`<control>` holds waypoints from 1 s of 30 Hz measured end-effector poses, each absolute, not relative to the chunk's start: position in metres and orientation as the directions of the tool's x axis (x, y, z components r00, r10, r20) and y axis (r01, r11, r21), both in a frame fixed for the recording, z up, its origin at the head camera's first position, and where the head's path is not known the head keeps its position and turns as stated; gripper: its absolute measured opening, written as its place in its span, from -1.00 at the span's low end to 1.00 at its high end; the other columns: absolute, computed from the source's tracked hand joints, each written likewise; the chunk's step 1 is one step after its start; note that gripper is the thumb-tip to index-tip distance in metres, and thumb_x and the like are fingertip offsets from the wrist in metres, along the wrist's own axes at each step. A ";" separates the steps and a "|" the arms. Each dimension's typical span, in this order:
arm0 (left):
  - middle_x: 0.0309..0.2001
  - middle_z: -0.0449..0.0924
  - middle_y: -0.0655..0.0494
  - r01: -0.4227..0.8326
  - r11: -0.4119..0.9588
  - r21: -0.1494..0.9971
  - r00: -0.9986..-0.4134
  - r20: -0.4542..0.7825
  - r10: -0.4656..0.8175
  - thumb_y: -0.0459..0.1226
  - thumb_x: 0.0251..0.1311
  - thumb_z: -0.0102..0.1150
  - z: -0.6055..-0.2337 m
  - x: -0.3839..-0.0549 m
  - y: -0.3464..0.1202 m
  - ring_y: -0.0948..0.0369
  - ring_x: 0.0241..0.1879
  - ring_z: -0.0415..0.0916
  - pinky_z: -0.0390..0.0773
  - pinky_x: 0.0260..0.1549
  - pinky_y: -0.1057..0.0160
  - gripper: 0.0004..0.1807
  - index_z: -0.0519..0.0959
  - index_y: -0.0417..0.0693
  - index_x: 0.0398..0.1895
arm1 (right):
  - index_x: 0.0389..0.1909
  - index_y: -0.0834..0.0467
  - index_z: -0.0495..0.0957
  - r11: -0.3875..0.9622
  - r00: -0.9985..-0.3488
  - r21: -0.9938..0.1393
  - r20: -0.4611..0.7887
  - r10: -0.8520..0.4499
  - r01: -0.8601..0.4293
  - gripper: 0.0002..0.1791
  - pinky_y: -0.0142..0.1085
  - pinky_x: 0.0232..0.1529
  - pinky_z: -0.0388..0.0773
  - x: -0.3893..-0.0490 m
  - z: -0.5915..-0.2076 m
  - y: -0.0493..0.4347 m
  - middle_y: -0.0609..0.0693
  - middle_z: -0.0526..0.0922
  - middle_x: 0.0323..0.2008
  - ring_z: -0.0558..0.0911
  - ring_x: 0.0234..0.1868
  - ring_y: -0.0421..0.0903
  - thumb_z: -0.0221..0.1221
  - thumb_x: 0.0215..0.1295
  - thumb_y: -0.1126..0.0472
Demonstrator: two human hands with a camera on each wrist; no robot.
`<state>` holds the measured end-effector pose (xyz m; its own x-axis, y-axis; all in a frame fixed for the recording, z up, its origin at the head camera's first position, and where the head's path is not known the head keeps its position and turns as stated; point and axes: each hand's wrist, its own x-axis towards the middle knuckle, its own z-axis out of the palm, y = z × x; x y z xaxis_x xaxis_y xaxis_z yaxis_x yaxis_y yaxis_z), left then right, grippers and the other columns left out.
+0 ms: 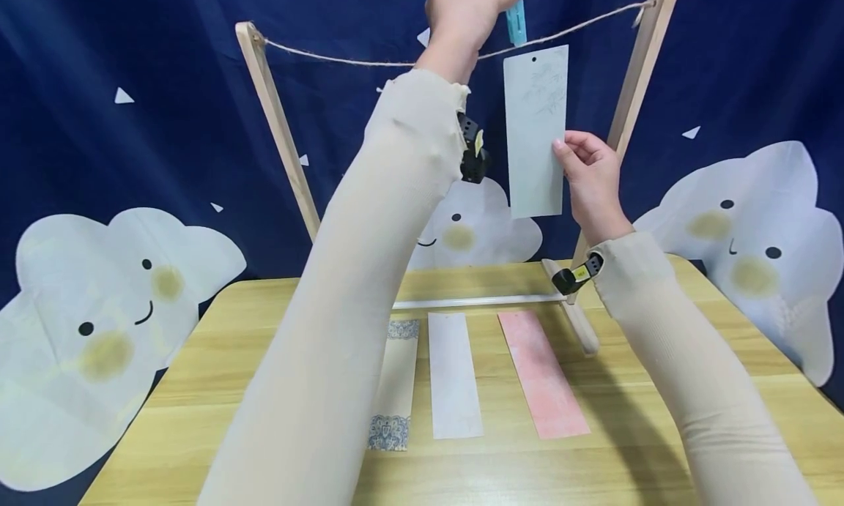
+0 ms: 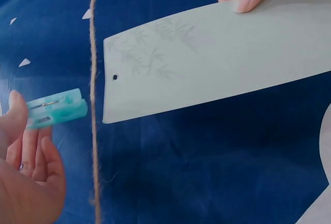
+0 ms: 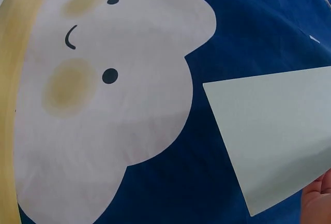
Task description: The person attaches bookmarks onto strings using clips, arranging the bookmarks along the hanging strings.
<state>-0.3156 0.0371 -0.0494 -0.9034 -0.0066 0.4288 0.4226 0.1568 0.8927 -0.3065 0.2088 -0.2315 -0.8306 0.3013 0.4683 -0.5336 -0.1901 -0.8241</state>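
Observation:
My left hand (image 1: 464,12) pinches a teal clothespin (image 1: 516,23) above the twine (image 1: 356,62). In the left wrist view the tip of the clothespin (image 2: 57,109) points at the twine (image 2: 94,105), close to it. With thumb and fingers my right hand (image 1: 590,176) grips the side edge of a pale green paper bookmark (image 1: 535,140). The bookmark hangs upright, its punched top edge just below the twine and the clothespin. Faint bamboo leaves are printed near its hole. In the right wrist view the lower end of the bookmark (image 3: 279,125) shows, with fingers at its edge.
The twine runs between two wooden posts (image 1: 642,74) of a stand on the wooden table (image 1: 231,374). On the table lie a blue-patterned bookmark (image 1: 395,385), partly behind my left sleeve, a white one (image 1: 455,374) and a pink one (image 1: 543,374). A dark blue cloud-print curtain (image 1: 165,125) hangs behind.

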 end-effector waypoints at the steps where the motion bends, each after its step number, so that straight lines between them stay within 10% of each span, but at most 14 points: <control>1: -0.14 0.59 0.25 0.423 0.159 0.892 -0.902 0.431 -0.015 -0.18 0.07 0.34 -0.050 -0.316 0.038 0.47 -0.19 0.45 0.35 -0.20 0.68 -0.68 0.60 0.03 -0.08 | -0.29 0.19 0.63 -0.196 -0.832 -0.824 0.464 0.305 -0.532 -0.93 -0.40 -0.26 0.37 -0.307 -0.232 0.209 -0.06 0.65 -0.40 0.50 -0.30 -0.17 0.25 0.20 0.30; 30: -0.22 0.67 0.29 0.415 0.244 0.877 -0.903 0.430 -0.009 -0.14 0.09 0.32 -0.060 -0.323 0.049 0.48 -0.22 0.47 0.33 -0.20 0.64 -0.78 0.71 0.07 -0.18 | -0.30 0.19 0.62 -0.190 -0.826 -0.821 0.469 0.313 -0.539 -0.94 -0.39 -0.29 0.34 -0.309 -0.231 0.200 -0.05 0.65 -0.39 0.48 -0.31 -0.15 0.24 0.21 0.31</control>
